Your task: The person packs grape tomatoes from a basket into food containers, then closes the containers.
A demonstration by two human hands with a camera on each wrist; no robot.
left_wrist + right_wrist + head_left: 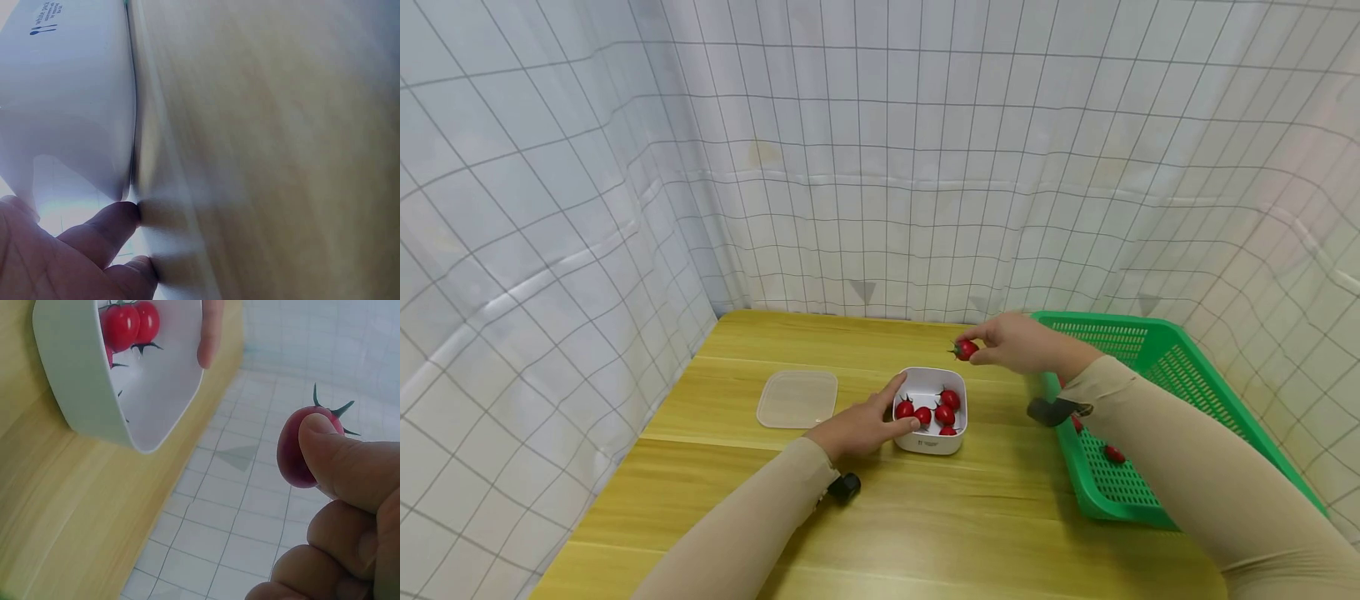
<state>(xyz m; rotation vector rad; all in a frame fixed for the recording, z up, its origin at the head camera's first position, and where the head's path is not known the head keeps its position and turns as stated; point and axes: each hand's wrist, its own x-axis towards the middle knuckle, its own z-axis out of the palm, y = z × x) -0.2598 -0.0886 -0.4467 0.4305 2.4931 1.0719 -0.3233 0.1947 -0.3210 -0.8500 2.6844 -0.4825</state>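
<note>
The right hand (1022,342) has its thumb and forefinger pinching one small cherry tomato (290,450) clear of the table (1000,517); in the right wrist view the other fingers lie curled beneath. In the head view the tomato's green calyx points toward nine o'clock. The fruit looks smooth and taut: I judge it light, firm but easily bruised or split if squeezed hard, and apt to slip or roll. A soft pinch on the plump sides, away from the leafy end, should suit it best; the spiky sepals look brittle and could snap.

From that fruit, at about seven o'clock, stands the white container (927,446), upright, with five red tomatoes (950,400) inside, gathered toward the near part. The left hand (863,429) is spread against the container's nine o'clock side, its thumb over the near rim. The container looks thin-walled, rather stiff and light, likely to slide if bumped, so a light hold on a side wall would be enough.

Farther out, at nine o'clock from the container, a flat, pale lid (797,400) lies on the table. At three o'clock, partly behind the right sleeve (1187,458), a green basket (1086,500) holds more tomatoes (1114,454); how many is hidden.
</note>
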